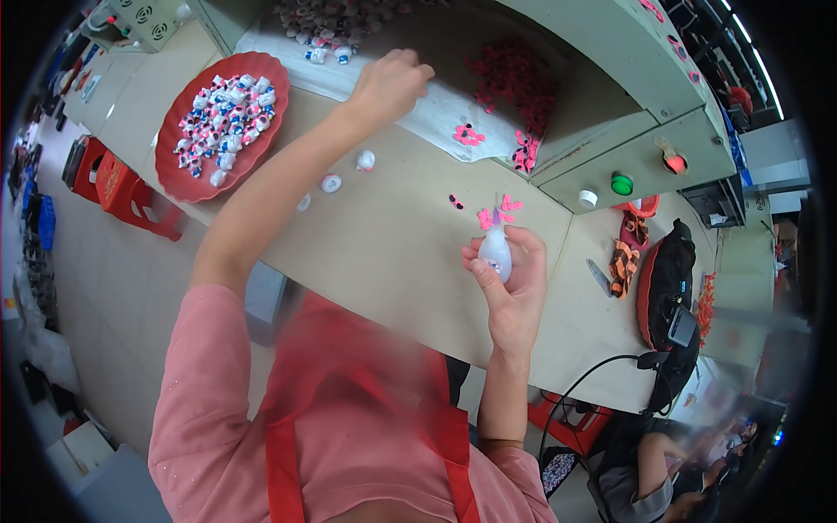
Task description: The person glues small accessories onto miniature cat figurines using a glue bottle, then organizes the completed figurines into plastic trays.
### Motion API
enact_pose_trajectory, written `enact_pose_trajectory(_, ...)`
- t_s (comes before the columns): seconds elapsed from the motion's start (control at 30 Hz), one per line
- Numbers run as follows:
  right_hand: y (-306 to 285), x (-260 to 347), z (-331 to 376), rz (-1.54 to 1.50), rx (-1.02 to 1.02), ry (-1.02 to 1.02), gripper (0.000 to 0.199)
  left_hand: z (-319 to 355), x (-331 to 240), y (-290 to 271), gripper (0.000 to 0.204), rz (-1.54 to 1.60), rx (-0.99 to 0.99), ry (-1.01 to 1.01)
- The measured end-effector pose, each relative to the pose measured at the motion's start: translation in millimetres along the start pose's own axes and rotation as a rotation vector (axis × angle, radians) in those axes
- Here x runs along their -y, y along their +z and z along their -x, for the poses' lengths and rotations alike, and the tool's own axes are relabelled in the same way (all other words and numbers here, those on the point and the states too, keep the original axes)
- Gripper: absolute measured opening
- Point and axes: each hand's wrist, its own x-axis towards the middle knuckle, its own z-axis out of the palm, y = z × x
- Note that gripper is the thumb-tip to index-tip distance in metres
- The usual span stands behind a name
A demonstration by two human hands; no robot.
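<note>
My right hand [516, 283] is closed round a small white squeeze bottle [495, 254] with a purple nozzle, held tip up. Just beyond the nozzle lie small pink pieces [486, 220] on the table. My left hand [392, 84] reaches to the far side, over white sheeting [445, 122] at the mouth of a grey-green cabinet. Its fingers are curled together, and anything in them is hidden. A few small white round pieces [365, 160] lie below my left forearm. To its left, a red scalloped bowl [167, 166] holds many little white, pink and blue figures.
Inside the cabinet [593, 144] are a pile of white figures [336, 22] and a heap of pink pieces [514, 78]. Buttons, one green [622, 183], sit on its front. At the right lie a black bag [676, 279] and a cable. Another person [663, 471] sits at lower right.
</note>
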Motion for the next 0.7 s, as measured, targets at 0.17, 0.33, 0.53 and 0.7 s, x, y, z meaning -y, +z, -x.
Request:
enact_pose_trajectory(0.17, -5.1, 15.4, 10.0, -0.05, -0.067, -0.048, 0.034, 62.4, -67.6, -43.9, 0.023, 1.669, 0.134, -0.752)
enact_pose_trajectory(0.33, 6.5, 16.8, 23.5, 0.134, -0.228, -0.263, 0.033, 105.9, -112.3, -72.6, 0.03, 2.192, 0.286, -0.889)
enact_pose_trajectory(0.53, 17.5, 19.4, 36.2, 0.39, -0.23, -0.486, 0.027, 121.7, -125.7, -86.6, 0.037, 1.896, 0.072, -0.758)
enact_pose_trajectory(0.7, 23.6, 22.5, 32.7, 0.489, -0.143, -0.59, 0.021, 125.8, -127.3, -88.5, 0.037, 2.032, 0.03, -0.747)
